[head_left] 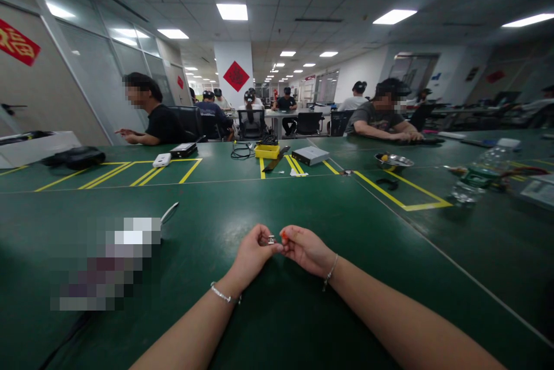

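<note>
My left hand (253,251) is closed in a pinch on a small silvery metal piece (271,239), too small to name more exactly. Facing it from the right, my right hand (306,250) pinches a small orange-red piece (284,234) between thumb and fingers; its kind does not show. Both hands are held close together over the green tabletop (208,301), with their fingertips touching or nearly so. A bracelet circles each wrist.
To the left lies a pixelated object (108,260) with a cable. Farther back are a yellow box (267,152), a grey metal box (310,155) and a metal bowl (400,161). A plastic bottle (480,174) stands at right. Several people sit beyond the table.
</note>
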A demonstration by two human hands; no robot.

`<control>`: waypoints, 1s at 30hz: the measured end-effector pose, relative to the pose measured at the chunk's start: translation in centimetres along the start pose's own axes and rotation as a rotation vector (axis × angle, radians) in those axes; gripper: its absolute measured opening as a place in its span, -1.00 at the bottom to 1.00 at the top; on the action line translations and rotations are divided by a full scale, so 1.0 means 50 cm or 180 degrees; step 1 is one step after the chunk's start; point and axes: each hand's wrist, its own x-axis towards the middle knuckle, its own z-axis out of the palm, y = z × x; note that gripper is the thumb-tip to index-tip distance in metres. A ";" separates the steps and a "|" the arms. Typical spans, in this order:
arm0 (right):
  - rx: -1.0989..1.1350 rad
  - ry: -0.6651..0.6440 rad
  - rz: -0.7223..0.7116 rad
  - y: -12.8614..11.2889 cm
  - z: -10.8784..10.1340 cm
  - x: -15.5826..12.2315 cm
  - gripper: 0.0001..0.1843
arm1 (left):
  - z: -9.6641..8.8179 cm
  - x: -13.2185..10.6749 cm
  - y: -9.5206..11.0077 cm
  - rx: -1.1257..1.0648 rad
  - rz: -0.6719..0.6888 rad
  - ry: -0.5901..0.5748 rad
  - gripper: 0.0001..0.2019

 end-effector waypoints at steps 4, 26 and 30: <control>-0.0062 0.0019 -0.0013 -0.002 0.003 -0.004 -0.83 | -0.001 0.000 0.000 0.0206 0.0229 0.0063 -0.77; 0.0148 0.0030 0.0016 -0.005 0.003 -0.003 -0.79 | -0.005 0.009 -0.017 -0.0147 0.0176 0.0006 -0.77; 0.0065 0.0165 -0.0108 -0.003 0.003 0.000 -0.80 | -0.002 0.007 -0.020 -0.0118 0.0194 0.0017 -0.80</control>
